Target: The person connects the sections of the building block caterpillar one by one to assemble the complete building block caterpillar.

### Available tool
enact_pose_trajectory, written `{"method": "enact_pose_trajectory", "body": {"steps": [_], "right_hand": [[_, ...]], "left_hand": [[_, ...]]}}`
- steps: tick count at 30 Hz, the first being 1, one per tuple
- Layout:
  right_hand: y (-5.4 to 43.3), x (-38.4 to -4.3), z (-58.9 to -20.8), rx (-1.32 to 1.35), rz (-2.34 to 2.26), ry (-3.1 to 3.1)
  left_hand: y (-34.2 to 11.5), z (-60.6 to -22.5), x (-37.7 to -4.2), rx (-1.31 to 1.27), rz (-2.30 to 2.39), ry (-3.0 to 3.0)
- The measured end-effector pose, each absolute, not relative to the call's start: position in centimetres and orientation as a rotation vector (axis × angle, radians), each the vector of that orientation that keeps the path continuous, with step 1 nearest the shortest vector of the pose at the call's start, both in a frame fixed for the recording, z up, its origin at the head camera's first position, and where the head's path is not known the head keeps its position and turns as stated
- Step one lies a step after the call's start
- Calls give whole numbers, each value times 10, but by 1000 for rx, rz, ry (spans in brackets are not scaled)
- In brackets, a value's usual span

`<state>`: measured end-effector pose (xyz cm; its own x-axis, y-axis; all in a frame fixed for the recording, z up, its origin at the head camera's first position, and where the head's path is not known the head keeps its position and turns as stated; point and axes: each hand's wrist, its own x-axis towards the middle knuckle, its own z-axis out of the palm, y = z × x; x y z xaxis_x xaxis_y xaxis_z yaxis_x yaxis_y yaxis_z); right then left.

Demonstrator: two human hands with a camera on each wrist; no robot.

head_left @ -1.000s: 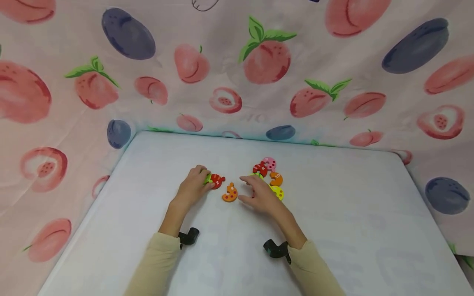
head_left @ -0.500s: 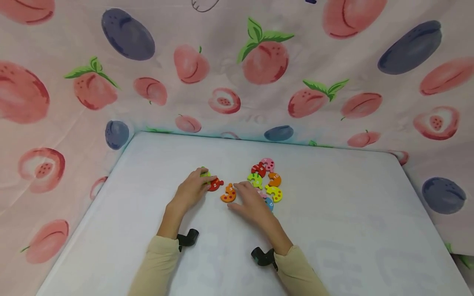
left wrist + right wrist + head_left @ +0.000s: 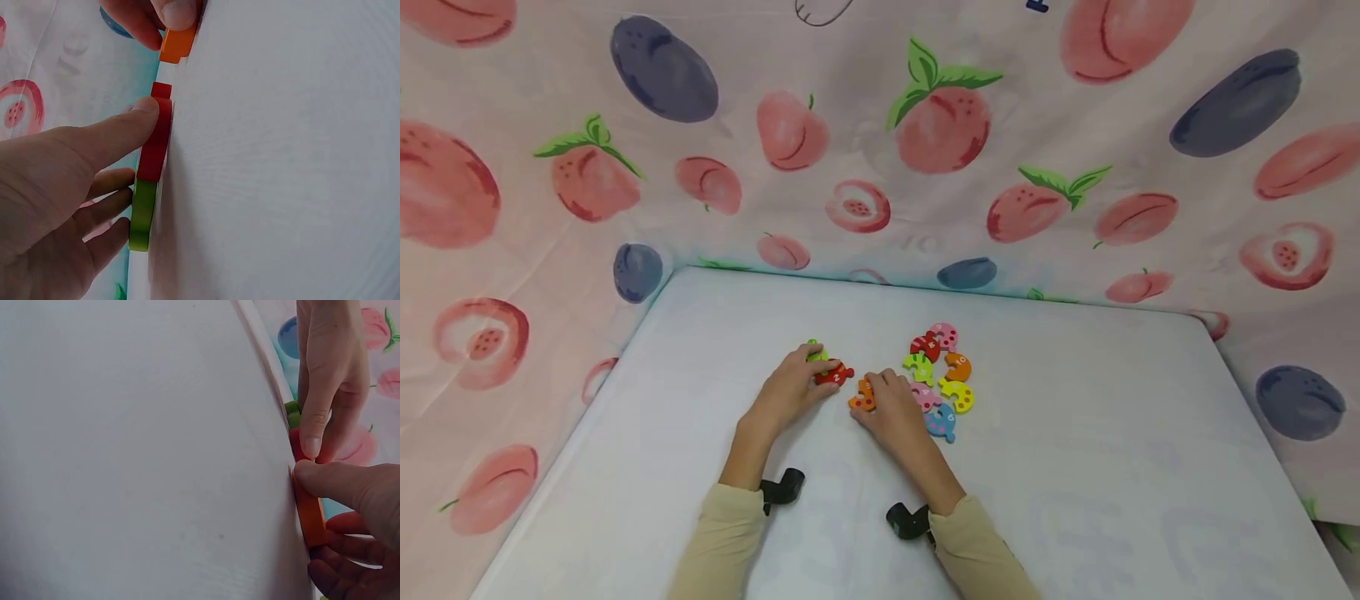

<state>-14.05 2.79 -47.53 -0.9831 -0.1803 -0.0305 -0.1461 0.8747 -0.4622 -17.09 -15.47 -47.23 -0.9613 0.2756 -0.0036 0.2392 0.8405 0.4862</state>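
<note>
On the white table (image 3: 760,308), the orange piece (image 3: 862,399) lies just right of the red piece (image 3: 836,377) and a little lower in the head view, a narrow gap between them, its long axis obscured by the right hand (image 3: 898,412), the nearer one, which pinches it between thumb and fingers. The left hand (image 3: 786,387) pinches the red piece, whose far-left end touches the green piece (image 3: 142,215); farther right lie a blue piece (image 3: 938,423) and a yellow piece (image 3: 962,398).
</note>
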Motion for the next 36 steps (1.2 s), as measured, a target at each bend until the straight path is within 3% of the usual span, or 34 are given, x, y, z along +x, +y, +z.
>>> {"method": "enact_pose_trajectory", "body": {"steps": [19, 36], "right_hand": [[32, -143, -480, -229, -1013, 2978], [6, -159, -498, -262, -1574, 2747]], "left_hand": [[-166, -474, -173, 429, 795, 2879], [-185, -470, -176, 432, 876, 2824]]}}
